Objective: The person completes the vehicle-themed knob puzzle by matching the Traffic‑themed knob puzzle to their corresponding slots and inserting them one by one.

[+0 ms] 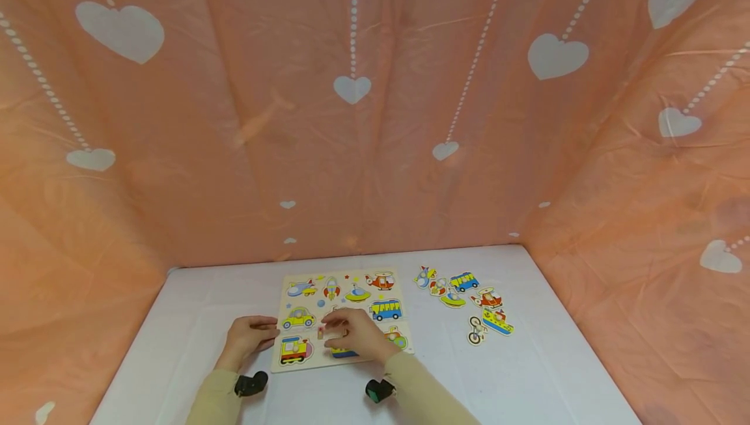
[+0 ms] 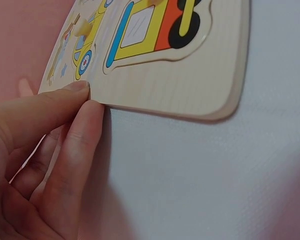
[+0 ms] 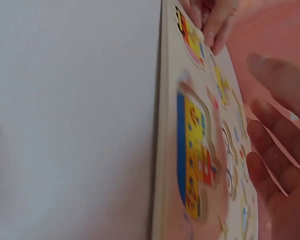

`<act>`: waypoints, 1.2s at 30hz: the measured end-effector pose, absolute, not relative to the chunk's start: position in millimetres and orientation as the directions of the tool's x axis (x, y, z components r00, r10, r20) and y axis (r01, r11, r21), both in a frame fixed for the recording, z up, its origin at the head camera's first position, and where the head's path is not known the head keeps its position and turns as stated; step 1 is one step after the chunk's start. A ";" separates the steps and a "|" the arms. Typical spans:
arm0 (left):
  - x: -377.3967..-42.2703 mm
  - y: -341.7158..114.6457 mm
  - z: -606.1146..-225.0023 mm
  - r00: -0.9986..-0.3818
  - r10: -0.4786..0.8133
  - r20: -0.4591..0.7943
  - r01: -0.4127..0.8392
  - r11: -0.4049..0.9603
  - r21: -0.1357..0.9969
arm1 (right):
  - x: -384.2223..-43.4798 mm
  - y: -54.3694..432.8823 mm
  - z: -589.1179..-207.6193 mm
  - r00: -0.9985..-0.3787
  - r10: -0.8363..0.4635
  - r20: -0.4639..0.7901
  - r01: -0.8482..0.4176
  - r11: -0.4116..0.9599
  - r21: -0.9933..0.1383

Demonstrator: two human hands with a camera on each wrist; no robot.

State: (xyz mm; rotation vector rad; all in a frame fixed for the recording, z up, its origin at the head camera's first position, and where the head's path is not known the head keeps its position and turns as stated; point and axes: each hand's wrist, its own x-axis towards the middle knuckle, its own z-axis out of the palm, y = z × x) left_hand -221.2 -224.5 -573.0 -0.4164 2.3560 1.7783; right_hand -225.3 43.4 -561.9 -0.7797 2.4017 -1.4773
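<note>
A wooden puzzle board (image 1: 319, 363) printed with vehicles lies on the white table. My left hand (image 1: 249, 339) pinches its left edge; in the left wrist view one fingertip is on top and another against the edge. My right hand (image 1: 360, 334) hovers over the lower middle of the board, fingers loosely bent and apart, holding nothing. Below it is the boat recess (image 3: 192, 150). A knobbed train piece (image 1: 295, 350) and car piece (image 1: 299, 317) sit in the board on the left, and a tractor-like piece (image 1: 396, 338) at the lower right, partly hidden by the hand.
Loose pieces lie right of the board: a bus (image 1: 465, 282), a helicopter (image 1: 488, 299), a boat (image 1: 498, 322), a bicycle (image 1: 477, 331), a flying saucer (image 1: 452, 299), a rocket (image 1: 438, 286) and a plane (image 1: 424, 276). A pink heart-patterned curtain (image 1: 293, 151) surrounds the table.
</note>
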 end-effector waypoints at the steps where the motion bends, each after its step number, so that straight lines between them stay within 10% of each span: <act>1: -221.0 -224.5 -572.9 -0.948 -0.124 -0.292 -0.315 0.252 0.915 | -225.7 46.6 -561.7 -0.839 -0.537 0.085 -0.313 0.349 -0.883; 36: -219.3 -222.9 -569.2 -0.949 -0.125 -0.291 -0.314 0.257 0.914 | -222.4 195.1 -569.6 -0.962 -0.225 0.154 -0.236 0.404 -0.884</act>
